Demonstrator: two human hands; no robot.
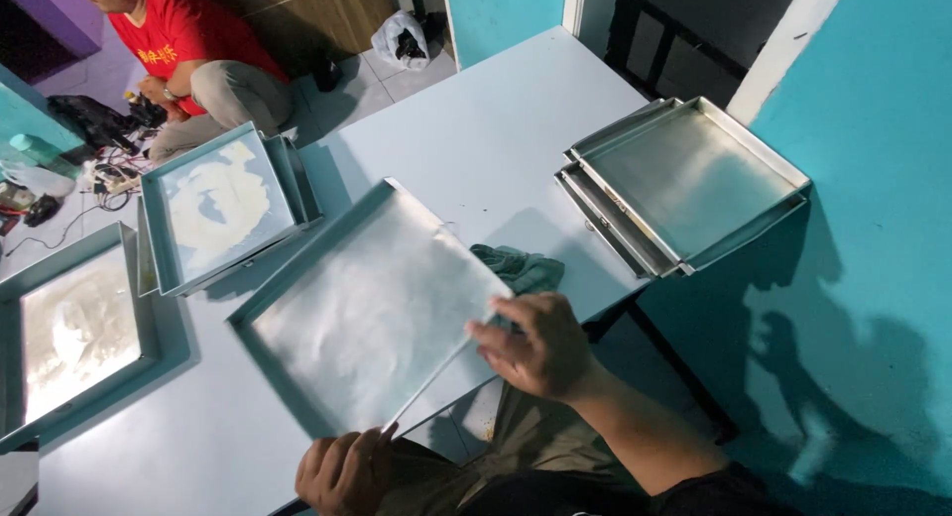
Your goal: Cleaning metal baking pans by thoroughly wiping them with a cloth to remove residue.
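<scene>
A shallow square metal tray [367, 298] lies on the pale blue table [476, 129] in front of me, tilted diagonally. My right hand [535, 343] grips its near right corner, fingers over the rim. My left hand [342, 471] holds the tray's near edge at the table's front, fingers curled. A dark green cloth [521, 266] lies crumpled on the table just beyond my right hand, touching the tray's right side.
A stack of similar metal trays [684, 184] sits at the table's right edge. Two trays with a whitish coating [223, 204] [74, 328] lie on the left. A person in a red shirt [188, 40] sits on the floor beyond, with cables nearby.
</scene>
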